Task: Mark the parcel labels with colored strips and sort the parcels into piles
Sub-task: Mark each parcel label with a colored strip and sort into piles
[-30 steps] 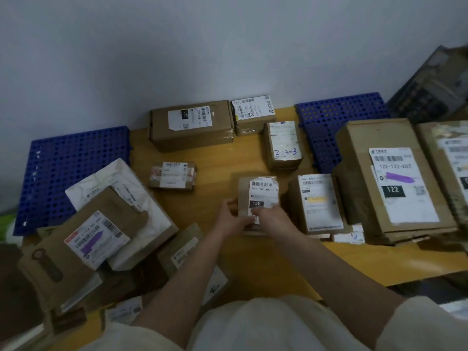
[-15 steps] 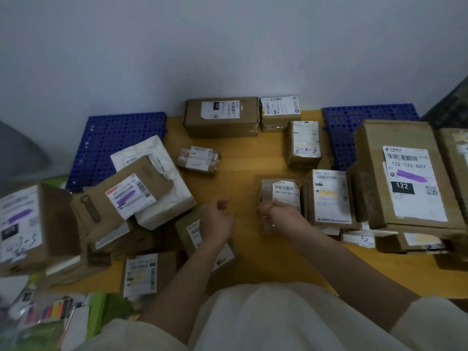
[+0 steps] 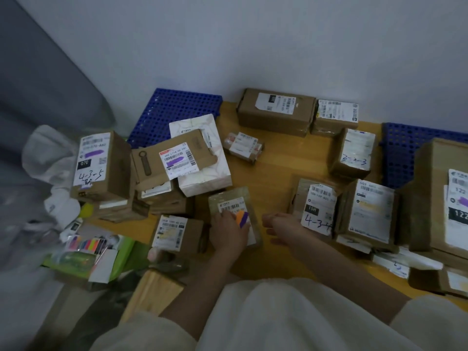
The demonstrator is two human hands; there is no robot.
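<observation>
My left hand (image 3: 226, 233) lies on a small brown parcel (image 3: 231, 201) near the table's front. An orange and a purple strip (image 3: 242, 218) stick out at its fingertips over the parcel's label. My right hand (image 3: 281, 228) hovers just right of that parcel, loosely curled and holding nothing. Right of it stands the 15H parcel (image 3: 317, 209), marked 4-3-4 by hand. A pile on the left holds the 070 parcel (image 3: 98, 168) and a brown envelope (image 3: 174, 160), both with purple strips. The 502 parcel (image 3: 369, 211) carries a yellowish strip.
Several parcels lie on the wooden table (image 3: 273, 160). A big box marked 122 (image 3: 435, 198) fills the right side. Blue plastic grids (image 3: 177, 110) sit at the back corners. A green box (image 3: 124, 252) with a pad of coloured strips (image 3: 86, 243) is at the lower left.
Both hands have let go of the 15H parcel. My left hand has moved onto the small parcel to the left, and the view has swung left.
</observation>
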